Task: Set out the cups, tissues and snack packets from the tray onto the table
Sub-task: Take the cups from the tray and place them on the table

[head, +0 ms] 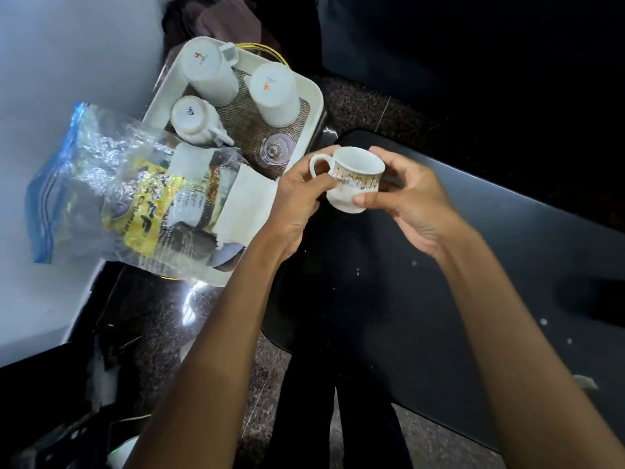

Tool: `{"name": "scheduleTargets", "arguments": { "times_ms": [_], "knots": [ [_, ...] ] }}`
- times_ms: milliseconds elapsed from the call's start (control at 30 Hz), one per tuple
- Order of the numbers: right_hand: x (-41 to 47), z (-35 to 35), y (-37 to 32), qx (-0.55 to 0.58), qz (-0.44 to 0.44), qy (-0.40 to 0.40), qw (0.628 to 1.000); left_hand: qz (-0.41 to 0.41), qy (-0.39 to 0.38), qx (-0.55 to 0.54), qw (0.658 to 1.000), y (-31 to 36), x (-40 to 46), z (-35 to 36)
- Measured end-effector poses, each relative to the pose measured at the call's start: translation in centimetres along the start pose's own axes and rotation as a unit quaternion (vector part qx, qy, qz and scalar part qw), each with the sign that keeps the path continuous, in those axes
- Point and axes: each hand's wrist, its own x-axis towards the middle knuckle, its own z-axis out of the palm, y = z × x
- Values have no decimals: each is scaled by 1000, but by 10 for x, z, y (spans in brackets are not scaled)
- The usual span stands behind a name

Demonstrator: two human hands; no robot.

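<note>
both hands hold one small patterned cup [351,179] up above the dark table [507,231]: the left hand [297,201] pinches it beside the handle, the right hand [409,198] curls round its far side and base. just left of them the white tray [314,96] carries three upturned white cups [209,71], a glass [277,148], tissues [248,201] and a plastic bag of snack packets [135,194].

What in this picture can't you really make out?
Head view only:
- Packets inside the plastic bag: crinkled glare hides their count and print.
- Tissues: partly under the bag and left hand.
- Small cup: both hands cover its sides.
- Upturned cups on the tray: insides hidden.
</note>
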Motion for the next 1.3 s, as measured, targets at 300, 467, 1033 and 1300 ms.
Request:
{"name": "scheduleTargets", "arguments": {
  "times_ms": [300,467,1033,1300],
  "knots": [
    [-1,-56,49,-218,-103,72,968,81,-73,243,964,-46,16,29],
    [11,-83,72,-232,-100,101,962,132,-69,319,936,-73,37,56],
    [29,-117,106,-285,-124,125,942,133,-88,375,913,-112,70,80],
    [32,-120,102,-303,-130,113,937,125,-92,402,903,-111,76,77]
  ]
}}
